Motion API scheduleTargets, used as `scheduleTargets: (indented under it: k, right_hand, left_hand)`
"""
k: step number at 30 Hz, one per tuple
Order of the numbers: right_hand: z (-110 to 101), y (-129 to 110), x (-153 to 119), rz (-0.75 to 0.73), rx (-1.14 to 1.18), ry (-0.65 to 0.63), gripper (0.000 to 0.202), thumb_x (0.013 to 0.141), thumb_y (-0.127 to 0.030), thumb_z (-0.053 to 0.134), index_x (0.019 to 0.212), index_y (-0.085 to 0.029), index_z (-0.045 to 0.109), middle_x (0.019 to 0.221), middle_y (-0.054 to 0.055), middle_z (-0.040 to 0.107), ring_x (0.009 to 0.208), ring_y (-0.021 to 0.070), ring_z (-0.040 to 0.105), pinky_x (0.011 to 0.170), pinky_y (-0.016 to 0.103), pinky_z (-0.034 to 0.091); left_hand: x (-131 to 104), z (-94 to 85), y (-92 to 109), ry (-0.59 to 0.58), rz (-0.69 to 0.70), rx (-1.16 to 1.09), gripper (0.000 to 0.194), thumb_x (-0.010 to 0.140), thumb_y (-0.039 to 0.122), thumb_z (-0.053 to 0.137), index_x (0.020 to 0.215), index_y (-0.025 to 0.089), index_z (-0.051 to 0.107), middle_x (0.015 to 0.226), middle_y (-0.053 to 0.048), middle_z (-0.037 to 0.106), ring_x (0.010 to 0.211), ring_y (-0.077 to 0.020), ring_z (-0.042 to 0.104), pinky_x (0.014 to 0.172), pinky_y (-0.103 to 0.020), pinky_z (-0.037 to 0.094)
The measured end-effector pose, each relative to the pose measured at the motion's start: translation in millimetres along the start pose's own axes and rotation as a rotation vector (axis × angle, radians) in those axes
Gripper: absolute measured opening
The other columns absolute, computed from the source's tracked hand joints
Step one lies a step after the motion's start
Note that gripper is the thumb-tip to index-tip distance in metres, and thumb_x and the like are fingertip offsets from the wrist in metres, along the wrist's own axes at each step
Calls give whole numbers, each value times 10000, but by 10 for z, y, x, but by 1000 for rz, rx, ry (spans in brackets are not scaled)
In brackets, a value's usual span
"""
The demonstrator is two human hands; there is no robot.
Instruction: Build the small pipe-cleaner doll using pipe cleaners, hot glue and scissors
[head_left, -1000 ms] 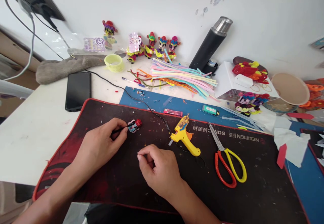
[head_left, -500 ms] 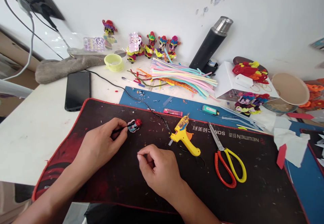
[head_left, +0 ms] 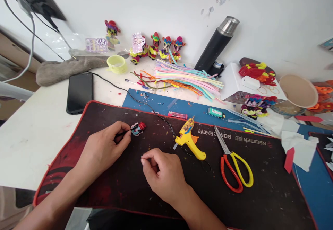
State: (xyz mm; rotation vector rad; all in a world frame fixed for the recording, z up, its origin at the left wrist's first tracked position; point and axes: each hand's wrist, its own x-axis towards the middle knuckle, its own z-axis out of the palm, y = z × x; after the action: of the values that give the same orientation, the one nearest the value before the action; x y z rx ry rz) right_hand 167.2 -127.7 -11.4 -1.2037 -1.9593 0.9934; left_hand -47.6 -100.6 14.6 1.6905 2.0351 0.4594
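In the head view, my left hand (head_left: 102, 148) is closed in a pinch on a black pipe cleaner (head_left: 123, 133). At its end is a small doll's head (head_left: 136, 129) with a red fuzzy top and a blue and white face piece. My right hand (head_left: 165, 174) hovers low over the dark mat, thumb and index finger pressed together. Whatever sits between those fingertips, if anything, is too small to make out. Right of the hands lie a yellow hot glue gun (head_left: 190, 140) and scissors (head_left: 235, 164) with one red and one yellow handle loop.
A dark mat (head_left: 114, 188) covers the front of the table. Behind it are a phone (head_left: 79, 93), a pink lighter (head_left: 177, 115), pastel pipe cleaners (head_left: 187, 79), a black thermos (head_left: 217, 44) and finished dolls (head_left: 166, 48). The black cord (head_left: 117, 89) runs across the tabletop to the glue gun.
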Motion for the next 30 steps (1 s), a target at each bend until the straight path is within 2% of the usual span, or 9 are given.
scheduleTargets:
  k: [24, 30]
  right_hand:
    - [-7, -3, 4, 0, -30, -11, 152, 1027, -270, 575, 956, -225, 702, 615, -38, 665, 507, 122, 628, 547, 227, 413]
    - [3, -2, -4, 9, -53, -18, 153, 1023, -278, 578, 959, -228, 708, 610, -42, 658, 511, 125, 632, 548, 223, 428]
  left_hand:
    - [4, 13, 0, 21, 4, -13, 258, 939, 488, 530, 921, 275, 675, 808, 28, 778, 702, -192, 733, 635, -271, 469]
    - [-10, -15, -3, 48, 7, -19, 272, 929, 512, 530, 909, 285, 679, 807, 26, 780, 644, -190, 698, 616, -285, 472]
